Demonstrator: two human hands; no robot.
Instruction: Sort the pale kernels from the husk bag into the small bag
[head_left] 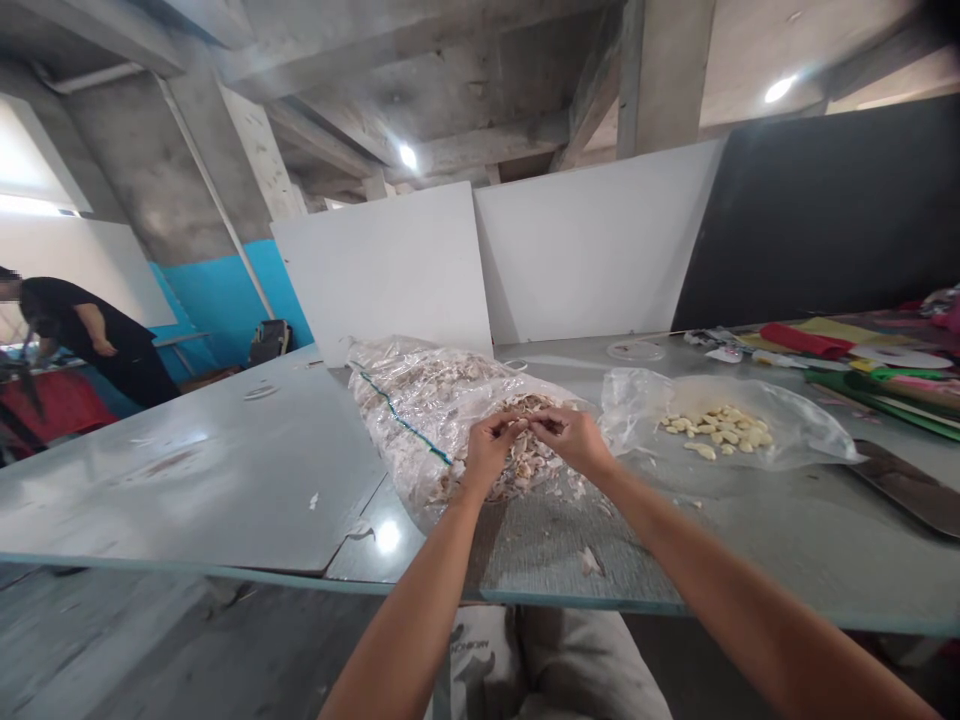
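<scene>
Over the open mouth of a big clear plastic bag (pixel 420 395), my left hand (pixel 491 445) and my right hand (pixel 574 435) meet with fingertips pinched together. Between them is a small piece, mostly hidden by the fingers, that looks like a garlic clove. Papery garlic skins (pixel 529 465) lie heaped right under both hands and fill much of the bag. A blue-green cord (pixel 405 420) runs along the bag's left part. To the right of my right hand, peeled garlic cloves (pixel 724 428) rest on a second clear plastic bag (pixel 802 415).
A grey table (pixel 247 500) stretches both ways, with scraps of skin (pixel 590 562) near its front edge. Colored sheets (pixel 814 340) and a dark flat tray-like object (pixel 911 488) lie at right. White boards (pixel 382 270) stand behind. At far left, a person (pixel 90 335) bends over.
</scene>
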